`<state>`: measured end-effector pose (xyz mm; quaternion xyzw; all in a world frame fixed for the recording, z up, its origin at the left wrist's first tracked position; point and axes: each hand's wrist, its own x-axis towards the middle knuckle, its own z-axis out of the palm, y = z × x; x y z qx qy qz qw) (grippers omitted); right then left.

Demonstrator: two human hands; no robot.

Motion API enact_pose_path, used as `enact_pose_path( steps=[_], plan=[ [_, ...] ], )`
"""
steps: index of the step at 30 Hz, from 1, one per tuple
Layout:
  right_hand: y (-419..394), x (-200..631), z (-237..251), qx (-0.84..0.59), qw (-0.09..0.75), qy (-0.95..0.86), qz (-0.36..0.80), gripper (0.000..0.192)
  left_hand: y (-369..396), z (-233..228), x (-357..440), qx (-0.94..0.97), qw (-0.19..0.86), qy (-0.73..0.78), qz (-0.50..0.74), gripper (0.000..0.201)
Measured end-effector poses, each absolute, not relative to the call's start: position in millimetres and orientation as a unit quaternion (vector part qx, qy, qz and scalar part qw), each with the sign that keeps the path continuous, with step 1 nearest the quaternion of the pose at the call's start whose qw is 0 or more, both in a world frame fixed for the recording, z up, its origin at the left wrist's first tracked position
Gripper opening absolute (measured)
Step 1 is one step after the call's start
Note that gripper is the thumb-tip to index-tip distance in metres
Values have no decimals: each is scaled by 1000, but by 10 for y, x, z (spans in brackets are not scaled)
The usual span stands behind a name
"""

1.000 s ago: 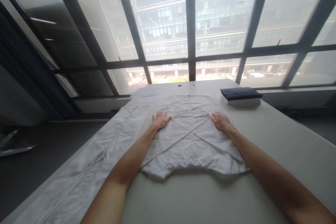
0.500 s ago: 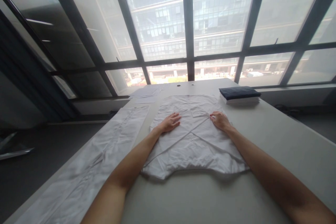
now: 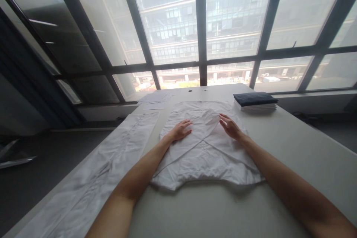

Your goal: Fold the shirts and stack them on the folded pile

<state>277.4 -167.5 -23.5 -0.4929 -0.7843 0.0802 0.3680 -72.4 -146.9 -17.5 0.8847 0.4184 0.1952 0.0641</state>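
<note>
**Both hands spread on a folded white garment**

Nearest the person, a white garment (image 3: 205,152) lies flat on the pale table (image 3: 301,145), its sleeves folded in so that they cross in the middle. Both forearms reach out over its near hem.

The left hand (image 3: 181,130) rests palm down on the cloth, fingers stretched out and a little apart, gripping nothing; it presses the left half of the garment, just short of the chest pocket. The right hand (image 3: 230,127) lies opposite it on the right half, also wide and empty, its fingers pointing inward toward the left hand; whether its palm lies fully on the fabric or is slightly raised cannot be told.

Left of the left hand, a long white cloth (image 3: 106,163) stretches along the table edge. Beyond the right hand and to its right stands a stack of folded garments (image 3: 255,101), dark on top. Farther off, past both hands, some sheets of paper (image 3: 156,98) lie near the window (image 3: 173,26).
</note>
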Motion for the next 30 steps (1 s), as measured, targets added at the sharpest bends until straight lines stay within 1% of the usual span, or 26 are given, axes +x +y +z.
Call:
enact_pose_path(
  steps=[3, 5, 7, 10, 12, 14, 16, 17, 19, 21, 23, 25, 28, 30],
  plan=[
    [-1730, 2721, -73, -415, 441, -789, 107, 65, -1489, -149, -725, 876, 75, 419, 227, 65],
    [-1785, 2664, 49, -382, 456, -793, 133, 65, -1494, -143, -725, 874, 82, 405, 256, 75],
    [-1856, 2587, 142, -352, 446, -807, 162, 64, -1494, -150, -715, 873, 97, 380, 290, 82],
    [-1989, 2440, 193, -308, 398, -840, 203, 60, -1491, -172, -680, 876, 134, 331, 323, 87],
    [-2075, 2339, 183, -285, 363, -856, 235, 59, -1492, -186, -657, 882, 148, 308, 325, 82],
    [-2135, 2258, 163, -264, 335, -862, 275, 56, -1501, -191, -645, 885, 144, 310, 316, 72],
    [-2147, 2213, 140, -247, 329, -856, 314, 50, -1522, -183, -638, 878, 146, 336, 309, 62],
    [-2131, 2207, 122, -245, 343, -847, 324, 47, -1536, -174, -633, 870, 155, 349, 311, 57],
    [-2056, 2228, 59, -267, 404, -817, 312, 45, -1566, -140, -610, 849, 187, 368, 329, 47],
    [-1941, 2292, -50, -324, 479, -771, 266, 47, -1580, -80, -578, 815, 230, 390, 361, 40],
    [-1821, 2380, -191, -393, 510, -734, 217, 44, -1568, 21, -570, 762, 276, 427, 401, 34],
    [-1728, 2464, -326, -443, 479, -735, 185, 38, -1533, 171, -637, 716, 303, 461, 428, 29],
    [-1675, 2526, -450, -480, 414, -757, 159, 30, -1489, 491, -972, 681, 340, 481, 435, 31],
    [-1692, 2522, -471, -482, 383, -776, 136, 28, -1496, 746, -1362, 630, 427, 486, 429, 33]
  ],
)
